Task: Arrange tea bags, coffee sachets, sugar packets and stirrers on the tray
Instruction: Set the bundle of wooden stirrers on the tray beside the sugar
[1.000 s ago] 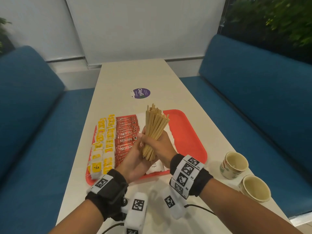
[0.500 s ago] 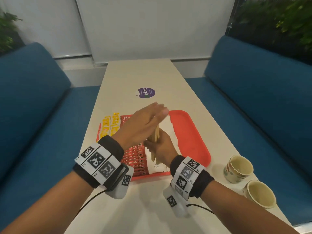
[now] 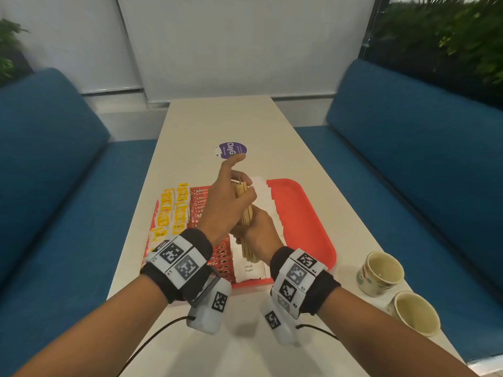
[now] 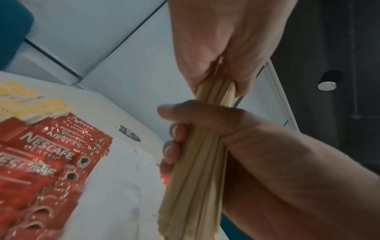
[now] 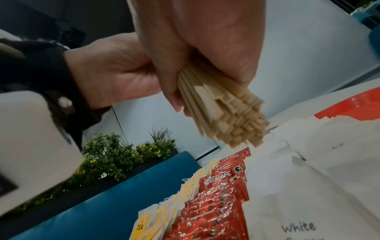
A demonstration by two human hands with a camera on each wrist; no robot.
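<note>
Stirrers (image 3: pixel 246 213) bunched at frame centre above the red tray (image 3: pixel 304 213): right hand (image 3: pixel 261 235) grips low, left hand (image 3: pixel 226 202) pinches the top. Loose ends could fan and spill onto sugar packets (image 3: pixel 249 269).

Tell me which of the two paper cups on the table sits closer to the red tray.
The farther cup, just off the tray's near right corner; the other cup sits nearer the table edge.
</note>
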